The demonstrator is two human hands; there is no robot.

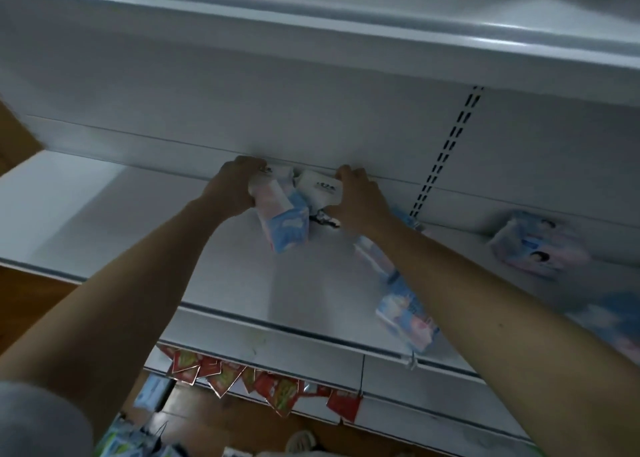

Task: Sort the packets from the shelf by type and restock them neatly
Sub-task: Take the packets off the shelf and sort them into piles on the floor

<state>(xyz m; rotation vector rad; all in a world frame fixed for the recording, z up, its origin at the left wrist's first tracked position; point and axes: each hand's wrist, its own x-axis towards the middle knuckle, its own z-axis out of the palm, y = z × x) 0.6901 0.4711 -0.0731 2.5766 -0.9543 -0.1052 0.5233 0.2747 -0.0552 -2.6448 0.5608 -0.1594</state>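
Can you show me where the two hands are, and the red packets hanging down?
Left hand [232,188]: head view, on its back.
Right hand [358,200]: head view, on its back.
Red packets [277,387]: head view, on one packet mid-row under the shelf.

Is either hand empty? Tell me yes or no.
No: the left hand grips a blue-and-pink packet and the right hand grips a white packet.
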